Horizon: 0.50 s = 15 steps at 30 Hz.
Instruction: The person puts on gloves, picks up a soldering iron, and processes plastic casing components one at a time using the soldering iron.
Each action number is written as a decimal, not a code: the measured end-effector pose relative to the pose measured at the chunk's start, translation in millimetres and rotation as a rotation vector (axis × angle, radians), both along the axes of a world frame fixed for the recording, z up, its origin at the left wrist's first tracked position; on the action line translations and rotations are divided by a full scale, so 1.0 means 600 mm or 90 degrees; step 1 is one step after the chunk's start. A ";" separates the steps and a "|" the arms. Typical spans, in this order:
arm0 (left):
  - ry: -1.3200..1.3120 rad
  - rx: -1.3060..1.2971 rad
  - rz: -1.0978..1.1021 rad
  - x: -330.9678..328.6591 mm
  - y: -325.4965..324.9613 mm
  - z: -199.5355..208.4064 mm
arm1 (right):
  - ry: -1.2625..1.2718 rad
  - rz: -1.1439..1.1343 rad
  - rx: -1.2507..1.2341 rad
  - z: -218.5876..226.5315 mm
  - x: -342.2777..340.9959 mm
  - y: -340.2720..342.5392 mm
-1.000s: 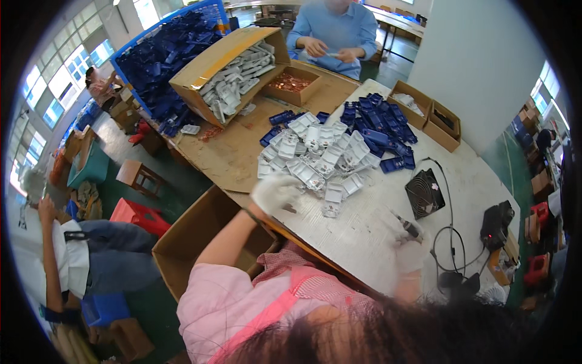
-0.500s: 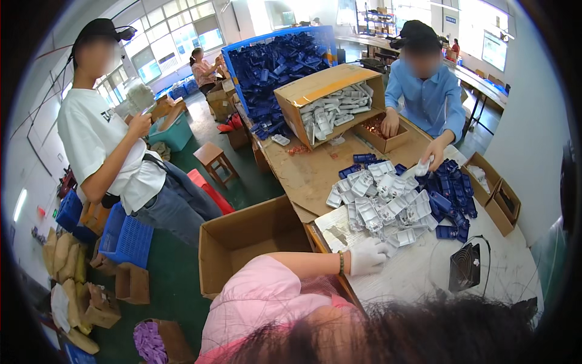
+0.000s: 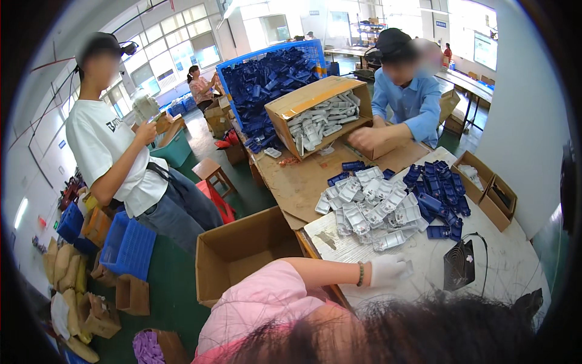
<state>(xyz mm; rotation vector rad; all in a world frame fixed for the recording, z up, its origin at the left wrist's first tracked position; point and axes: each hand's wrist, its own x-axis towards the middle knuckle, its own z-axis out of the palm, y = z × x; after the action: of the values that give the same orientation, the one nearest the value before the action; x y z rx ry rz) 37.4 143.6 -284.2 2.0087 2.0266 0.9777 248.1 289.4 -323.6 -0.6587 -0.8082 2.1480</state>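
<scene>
My left hand, in a white glove with a beaded bracelet at the wrist, is above the white tabletop, just in front of the pile. Its fingers are closed, and a small pale piece shows at the fingertips, too unclear to name. Behind it lies a heap of shallow white plastic housings with compartments. Dark blue plastic housings lie to the right of the heap. To the right of my hand stands a small black fan-like device with a cable. My right hand does not show; dark hair covers the lower edge.
A cardboard box of white parts lies tipped before a blue crate of blue parts. Across the table, a person in blue handles a small carton. A standing person is at left. An open carton adjoins the table.
My left hand has moved right, away from the white heap's edge, and a pale piece now shows at its fingertips. The person opposite has drawn a hand back from the heap to the small carton.
</scene>
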 end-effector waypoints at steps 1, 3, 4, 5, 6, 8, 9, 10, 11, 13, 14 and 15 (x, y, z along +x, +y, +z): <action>0.003 -0.066 0.020 0.007 0.007 0.024 | 0.002 0.001 -0.002 -0.006 0.003 0.005; 0.020 -0.112 0.048 0.011 0.035 0.014 | 0.014 0.031 0.036 -0.011 0.008 0.009; 0.034 -0.156 0.076 0.012 0.051 0.005 | 0.016 0.034 0.037 -0.013 0.010 0.010; 0.035 -0.155 0.078 0.016 0.063 -0.004 | 0.014 0.026 0.062 -0.014 0.013 0.009; -0.010 -0.141 0.075 0.018 0.078 -0.012 | 0.012 0.011 0.087 -0.014 0.012 0.008; -0.062 -0.087 0.040 0.018 0.094 -0.028 | 0.010 -0.013 0.074 -0.008 0.012 0.000; -0.050 -0.079 0.049 0.018 0.099 -0.027 | 0.003 -0.036 0.058 -0.003 0.022 -0.005; -0.044 -0.071 0.048 0.020 0.105 -0.028 | 0.018 0.000 0.034 0.000 0.027 -0.010; 0.014 -0.059 0.019 0.002 0.115 -0.057 | 0.030 0.030 0.016 0.000 0.024 -0.009; -0.454 -0.105 -0.025 -0.005 0.129 -0.055 | -0.052 -0.054 -0.027 0.007 0.021 -0.012; -0.123 -0.147 0.013 -0.026 0.120 -0.032 | -0.214 -0.083 0.286 -0.021 0.004 -0.004; -0.179 -0.182 0.040 -0.026 0.120 -0.003 | -0.118 -0.080 0.213 0.041 -0.003 -0.028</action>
<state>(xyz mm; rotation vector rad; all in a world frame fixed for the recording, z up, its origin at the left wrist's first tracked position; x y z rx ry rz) 21.6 215.6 -285.9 1.5777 1.9564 0.8671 246.4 272.7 -298.7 -0.7165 -1.1620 1.8010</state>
